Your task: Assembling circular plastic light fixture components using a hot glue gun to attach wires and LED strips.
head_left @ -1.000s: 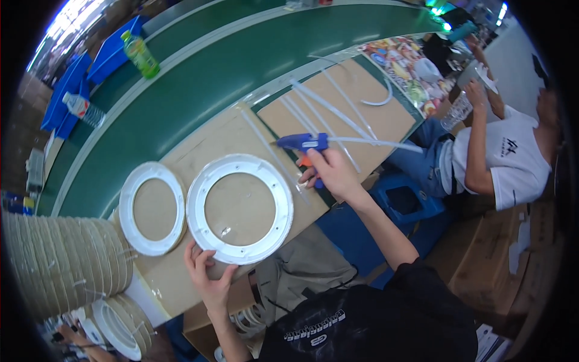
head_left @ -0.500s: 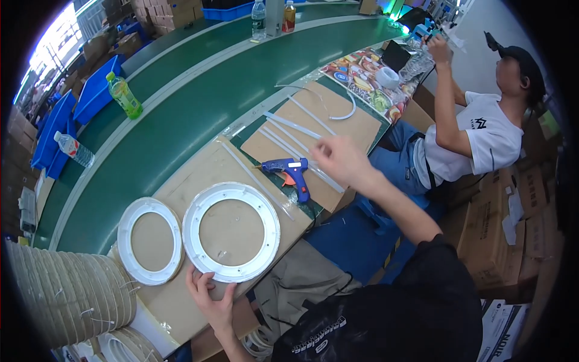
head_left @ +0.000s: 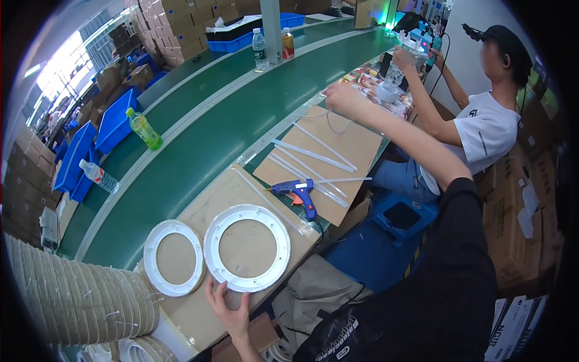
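Note:
A white plastic ring lies flat on the near brown board, and a second white ring sits beside it on the left. My left hand is at the near rim of the right-hand ring, fingers apart, fingertips at its edge. My right hand reaches far out over the far board, fingers curled closed. What they hold, if anything, is hidden. Just below them is a thin curved clear strip. Several straight translucent strips lie on that board. A blue glue gun rests at its near left edge.
To the right a person holds a clear lamp-like piece and a teal power tool. Bottles stand along the green conveyor. Stacked cord-wrapped drums fill the lower left. A blue stool stands below.
My right hand has moved away from beside the glue gun to the far curved strip. My left hand stays by the ring. The other person has lifted the clear piece. The view has shifted.

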### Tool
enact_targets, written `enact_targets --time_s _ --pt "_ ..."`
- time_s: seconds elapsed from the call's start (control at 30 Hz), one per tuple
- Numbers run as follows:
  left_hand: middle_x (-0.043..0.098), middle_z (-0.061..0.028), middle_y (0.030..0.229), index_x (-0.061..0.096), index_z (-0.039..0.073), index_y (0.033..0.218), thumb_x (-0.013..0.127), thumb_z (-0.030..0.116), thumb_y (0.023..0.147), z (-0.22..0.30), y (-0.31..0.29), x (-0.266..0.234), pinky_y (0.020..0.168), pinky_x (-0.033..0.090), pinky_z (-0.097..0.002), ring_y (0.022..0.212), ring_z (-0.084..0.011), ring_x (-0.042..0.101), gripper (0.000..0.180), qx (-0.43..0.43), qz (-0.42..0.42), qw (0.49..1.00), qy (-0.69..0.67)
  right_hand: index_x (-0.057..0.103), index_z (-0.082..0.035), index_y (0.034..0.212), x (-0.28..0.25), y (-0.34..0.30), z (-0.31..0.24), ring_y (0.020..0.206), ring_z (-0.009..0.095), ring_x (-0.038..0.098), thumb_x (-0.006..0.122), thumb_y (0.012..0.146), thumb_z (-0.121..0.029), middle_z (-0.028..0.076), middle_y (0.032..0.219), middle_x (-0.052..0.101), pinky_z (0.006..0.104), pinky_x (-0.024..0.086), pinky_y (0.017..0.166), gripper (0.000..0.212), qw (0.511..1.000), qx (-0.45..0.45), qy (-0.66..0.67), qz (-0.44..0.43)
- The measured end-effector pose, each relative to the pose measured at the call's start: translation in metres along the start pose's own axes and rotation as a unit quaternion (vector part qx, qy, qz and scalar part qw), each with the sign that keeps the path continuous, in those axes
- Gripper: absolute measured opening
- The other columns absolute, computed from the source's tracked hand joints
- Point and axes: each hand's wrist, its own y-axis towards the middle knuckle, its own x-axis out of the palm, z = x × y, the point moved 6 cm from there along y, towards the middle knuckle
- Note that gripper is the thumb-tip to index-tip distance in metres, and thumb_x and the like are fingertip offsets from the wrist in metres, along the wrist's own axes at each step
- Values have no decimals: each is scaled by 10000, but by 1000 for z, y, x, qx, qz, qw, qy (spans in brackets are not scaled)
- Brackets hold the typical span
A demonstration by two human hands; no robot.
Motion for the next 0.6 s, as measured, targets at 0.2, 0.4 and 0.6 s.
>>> enact_targets --time_s 0.2,0.4,0.6 --pt "494 -193 1420 569 32 1258 733 15 763 3 -1 -15 925 492 -375 1220 -307 545 522 41 77 996 24 702 -10 948 -211 -1 -29 679 311 669 601 963 -168 170 758 675 383 536 654 188 964 -17 239 110" --pt "591 -156 1329 544 14 1357 656 -71 804 77 58 -21 687 491 -263 900 -183 648 570 112 48 983 -139 685 4 812 -306 -5 -113 559 85 533 585 1008 -206 50 620 595 247 404 528 304 876 -125 462 59" --pt "673 -131 1194 580 0 1329 698 7 857 168 128 -31 617 474 -240 777 -130 649 486 92 -79 978 -169 661 -8 757 -334 -14 -193 469 59 467 533 1042 -262 -13 536 511 234 344 457 402 763 -161 612 -133"
